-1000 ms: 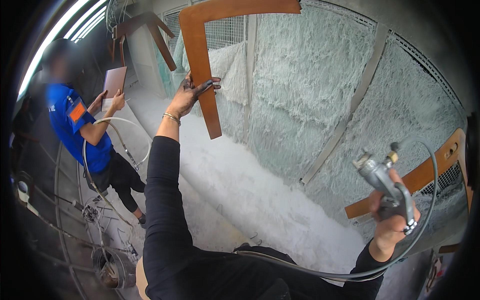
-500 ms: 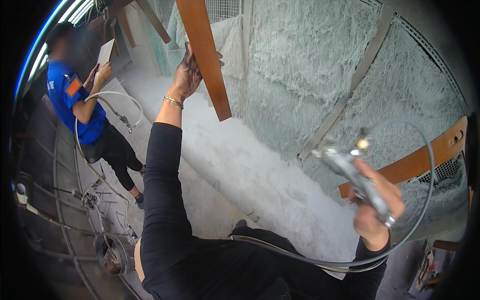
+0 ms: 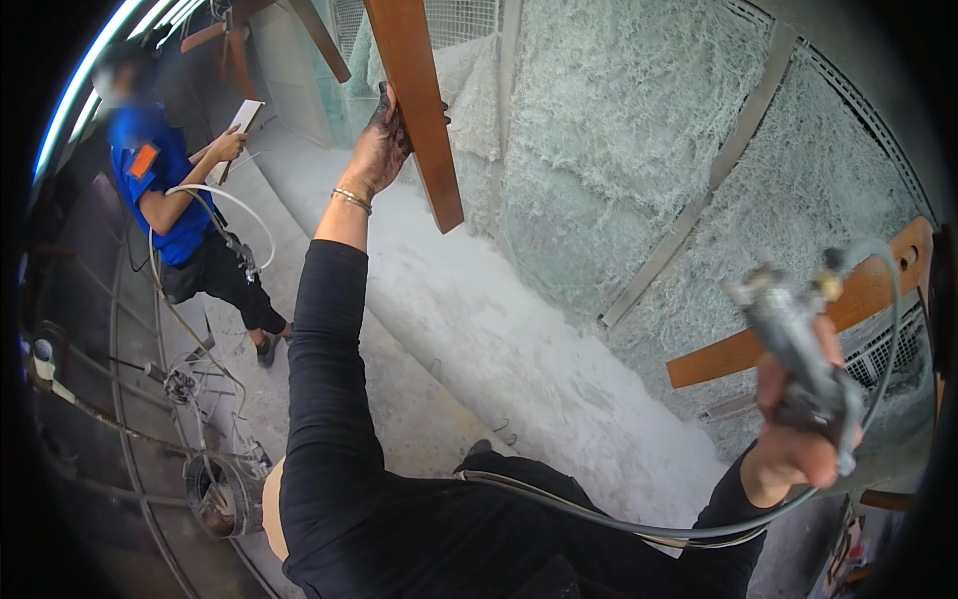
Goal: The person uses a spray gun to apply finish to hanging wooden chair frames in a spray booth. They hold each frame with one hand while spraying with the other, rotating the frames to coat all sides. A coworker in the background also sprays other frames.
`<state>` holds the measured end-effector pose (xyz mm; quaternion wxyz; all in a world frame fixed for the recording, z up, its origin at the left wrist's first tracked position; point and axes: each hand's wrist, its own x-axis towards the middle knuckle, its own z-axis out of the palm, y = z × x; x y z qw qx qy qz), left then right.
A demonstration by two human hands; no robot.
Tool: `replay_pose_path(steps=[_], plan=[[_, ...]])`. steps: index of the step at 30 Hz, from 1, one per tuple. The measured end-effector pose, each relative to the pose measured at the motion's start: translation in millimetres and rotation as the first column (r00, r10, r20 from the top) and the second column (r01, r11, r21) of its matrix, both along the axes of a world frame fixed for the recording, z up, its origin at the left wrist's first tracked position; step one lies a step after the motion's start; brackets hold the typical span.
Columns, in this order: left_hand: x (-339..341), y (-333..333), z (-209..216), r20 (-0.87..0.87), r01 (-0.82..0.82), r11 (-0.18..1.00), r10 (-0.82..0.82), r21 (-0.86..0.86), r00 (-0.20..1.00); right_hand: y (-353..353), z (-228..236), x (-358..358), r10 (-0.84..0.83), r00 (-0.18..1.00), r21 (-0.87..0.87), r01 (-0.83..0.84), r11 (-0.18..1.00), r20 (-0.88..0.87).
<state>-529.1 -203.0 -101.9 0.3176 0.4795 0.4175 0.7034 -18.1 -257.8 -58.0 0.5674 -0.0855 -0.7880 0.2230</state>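
"Where does the wooden bar (image 3: 419, 110) sit in the grip?"

"It is raised in front of the person, in the left hand (image 3: 377, 145). The hand is closed about it from behind: one dark-smudged digit points up along the left edge, and fingertips peek past the right. The lower end hangs free below the hand, while the top runs out of view."

"And its make?"

"Smooth, reddish-brown, flat-faced and straight-edged, with a squarely cut lower end and a narrow side face showing. Two thin, shiny bracelets (image 3: 352, 200) circle the wrist below the bar."

"What of the right hand (image 3: 798, 429)?"

"Well to the right of the bar and lower, its fingers are wrapped around the handle of a grey metal spray gun (image 3: 793, 339). Both are blurred, so whether the trigger is squeezed cannot be told. A smooth grey hose (image 3: 639, 521) loops from the gun and crosses below the bar, over the person's black clothing."

"Farther out?"

"Behind the bar and to its right stands a wall covering (image 3: 609, 130), pale green-white, shaggy and fibrous. Before it, far right of the bar, slants a brown plank (image 3: 738, 357) with a hole near its upper end. Left of the bar, a co-worker in a blue shirt (image 3: 160, 220) holds a flat, pale board (image 3: 239, 125)."
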Motion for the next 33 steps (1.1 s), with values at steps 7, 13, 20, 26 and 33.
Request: replay_pose_path(steps=[7, 13, 20, 26, 33], plan=[[-1, -2, 0, 0.033, -0.006, 1.000, 0.006, -0.006, 0.999, -1, -6, -4, -0.059, 0.998, -0.069, 0.057, 0.996, -0.025], [5, -7, -1, 0.029, -0.005, 1.000, 0.005, 0.003, 1.000, 15, -36, -17, 0.044, 0.909, -0.026, -0.036, 0.999, 0.415], [65, -9, 4, -0.166, -0.091, 0.991, 0.107, 0.101, 0.980, 2, -42, 23, -0.043, 0.850, -0.025, 0.066, 0.998, 0.525], [99, 14, 16, -0.110, -0.115, 0.984, 0.131, 0.139, 0.985, -9, -4, 35, -0.181, 0.970, 0.149, 0.157, 0.976, 0.163], [80, 47, 20, -0.185, -0.274, 0.930, 0.323, 0.247, 0.928, -11, 30, 24, -0.009, 0.991, 0.115, 0.024, 0.993, -0.136]])
